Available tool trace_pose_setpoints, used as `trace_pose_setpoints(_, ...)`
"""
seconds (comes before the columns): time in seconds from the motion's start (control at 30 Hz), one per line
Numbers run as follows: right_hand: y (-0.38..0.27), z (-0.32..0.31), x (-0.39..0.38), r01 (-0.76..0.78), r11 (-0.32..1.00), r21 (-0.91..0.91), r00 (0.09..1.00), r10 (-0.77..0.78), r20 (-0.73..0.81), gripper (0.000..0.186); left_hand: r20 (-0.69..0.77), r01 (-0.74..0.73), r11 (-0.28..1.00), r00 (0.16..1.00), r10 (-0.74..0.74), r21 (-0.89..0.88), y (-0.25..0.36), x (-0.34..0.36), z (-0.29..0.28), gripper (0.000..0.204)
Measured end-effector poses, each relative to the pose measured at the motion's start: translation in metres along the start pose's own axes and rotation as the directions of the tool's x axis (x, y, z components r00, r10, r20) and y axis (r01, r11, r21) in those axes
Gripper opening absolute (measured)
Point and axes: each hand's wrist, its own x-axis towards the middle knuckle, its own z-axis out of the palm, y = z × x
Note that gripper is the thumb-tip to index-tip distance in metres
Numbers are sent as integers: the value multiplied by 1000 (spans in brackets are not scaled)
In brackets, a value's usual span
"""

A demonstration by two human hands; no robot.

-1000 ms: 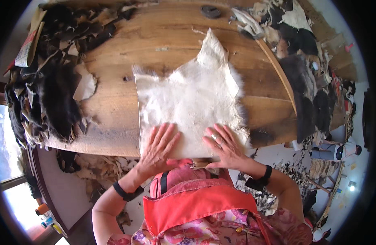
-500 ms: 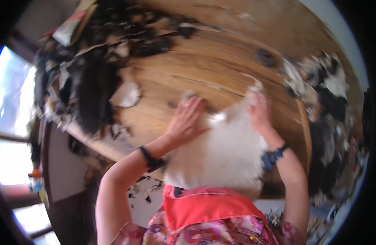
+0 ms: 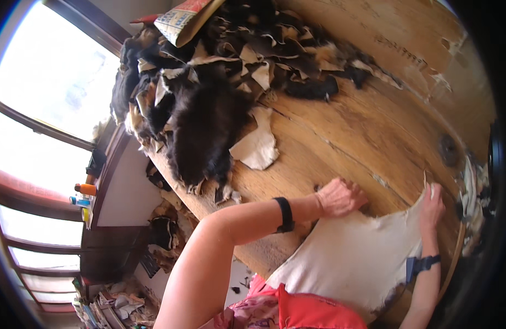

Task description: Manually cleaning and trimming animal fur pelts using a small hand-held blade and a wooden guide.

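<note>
A pale, cream-coloured hide (image 3: pixel 352 260) lies skin side up on the wooden table, its near edge against my red apron (image 3: pixel 319 310). My left hand (image 3: pixel 339 198) is closed in a loose fist at the hide's far left corner; the fingertips are tucked out of sight, and it appears to grip the edge. At the far right corner, my right hand (image 3: pixel 432 205) pinches the hide, and a thin tip of it sticks up past the fingers. Between the two hands the far edge dips slightly. Dark fur shows along the near right edge.
A heap of dark fur pieces (image 3: pixel 209 120) covers the table's far left, with a folded printed paper (image 3: pixel 184 22) on top. A loose pale scrap (image 3: pixel 257 143) lies beside it. More scraps (image 3: pixel 472 192) sit at the right, near a wooden stick (image 3: pixel 454 257). Windows (image 3: pixel 50 71) line the left.
The view has swung left, so everything sits farther right in the picture. My left hand, flat with fingers spread before, has curled closed. My right hand still holds its corner.
</note>
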Motion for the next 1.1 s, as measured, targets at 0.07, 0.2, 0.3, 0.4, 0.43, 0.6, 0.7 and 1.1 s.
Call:
trace_pose_setpoints(0.07,0,-2,8,95,995,6,994,-94,-48,21,64,52,996,997,-48,-66,-3,5,-6,26)
trace_pose_setpoints(0.2,16,6,30,10,993,-114,1000,-11,-14,20,-41,38,992,998,-43,-117,-10,17,-9,24)
trace_pose_setpoints(0.3,8,-4,25,-27,994,109,984,45,-171,25,95,126,990,988,-119,-64,-6,16,3,19)
trace_pose_setpoints(0.4,-30,-40,3,99,987,-126,980,-118,-157,51,334,365,931,875,-352,25,9,18,-46,32)
trace_pose_setpoints(0.43,-32,-54,-23,237,965,-114,965,-247,-89,57,215,226,972,948,-236,70,24,6,-55,41)
trace_pose_setpoints(0.6,-52,-102,-108,419,866,271,809,-492,322,74,442,45,991,897,16,-126,104,-53,-52,86)
trace_pose_setpoints(0.7,-6,-83,-67,311,950,20,912,-304,274,75,317,120,992,940,-124,31,79,-52,-39,90)
trace_pose_setpoints(1.1,-43,-183,-213,-268,915,302,955,211,209,34,549,781,598,426,-719,177,86,-109,-164,42)
